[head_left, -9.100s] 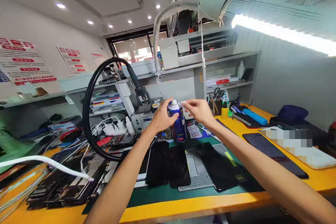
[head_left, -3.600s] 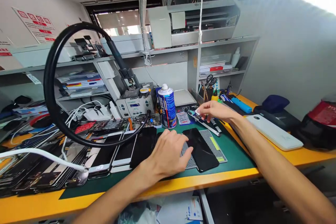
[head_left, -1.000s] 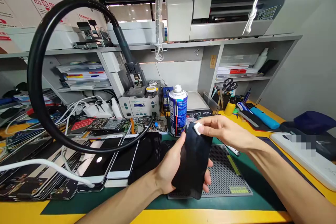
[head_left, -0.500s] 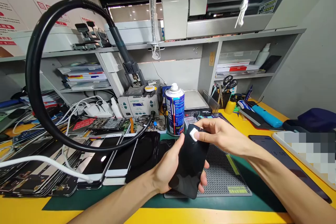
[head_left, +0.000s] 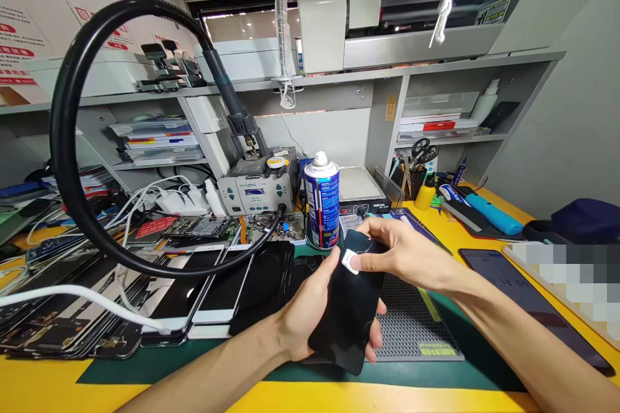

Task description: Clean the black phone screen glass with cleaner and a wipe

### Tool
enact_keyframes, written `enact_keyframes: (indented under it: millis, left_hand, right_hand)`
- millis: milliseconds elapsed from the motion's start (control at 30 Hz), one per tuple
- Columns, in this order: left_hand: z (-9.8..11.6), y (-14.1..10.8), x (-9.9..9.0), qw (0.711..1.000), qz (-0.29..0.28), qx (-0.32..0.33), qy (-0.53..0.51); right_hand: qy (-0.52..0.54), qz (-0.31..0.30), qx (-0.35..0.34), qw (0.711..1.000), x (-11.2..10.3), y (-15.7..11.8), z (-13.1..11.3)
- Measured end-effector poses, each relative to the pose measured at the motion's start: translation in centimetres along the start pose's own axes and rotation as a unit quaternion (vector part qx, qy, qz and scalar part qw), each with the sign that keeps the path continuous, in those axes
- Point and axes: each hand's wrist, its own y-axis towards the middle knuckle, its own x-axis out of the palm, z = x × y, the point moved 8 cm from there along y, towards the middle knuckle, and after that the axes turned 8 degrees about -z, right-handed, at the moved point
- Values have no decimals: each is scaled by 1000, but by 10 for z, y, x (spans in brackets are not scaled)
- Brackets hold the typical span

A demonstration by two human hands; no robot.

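A black phone (head_left: 349,316), tilted with its glossy face toward me, rests in my left hand (head_left: 310,306). The left thumb lies along one edge and the fingers wrap round behind to the other. My right hand (head_left: 392,251) pinches a small white wiping pad (head_left: 349,262) and presses it on the glass near the phone's upper end. Some right fingers are hidden behind the phone. Under the hands lies a grey perforated mat (head_left: 411,322) on a green work mat (head_left: 194,364). Just beyond the phone stands a blue spray can (head_left: 322,203).
Phones and screens (head_left: 208,290) lie in rows at left, beneath a looping black hose (head_left: 62,142) from a grey soldering station (head_left: 256,187). A large phone (head_left: 533,310) lies at right. Behind are a yellow bottle (head_left: 425,192), scissors (head_left: 423,151) and a flat heating plate (head_left: 361,187).
My right hand has moved the white pad a little down and left across the phone's glass. The left hand still holds the phone, which sits slightly lower.
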Motion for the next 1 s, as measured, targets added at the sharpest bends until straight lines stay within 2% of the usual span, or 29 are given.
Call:
enact_keyframes:
  millis: [167,400,467,600,700,1000]
  left_hand:
    - [0,-1,3,1000,-11,-12,-11]
    - [1,-4,4,1000,1,-14,-8]
    - [1,-4,5,1000,-2,-1,-10]
    - [-2,-1,2,1000,6,16,6]
    - [-7,1,1,1000,8,-6,5]
    - [-5,-1,6,1000,-10,-14,5]
  right_hand:
    - [24,-38,-4,999,-1,-2,-1]
    - [62,-86,0,994,-2,-7,-12]
    - [63,-58,12,996,-3,-6,-9]
    - [48,46,22,998,-5,-3,1]
    - [45,65,22,997,-5,0,5]
    - [106,-81,48,990,-11,-12,-6]
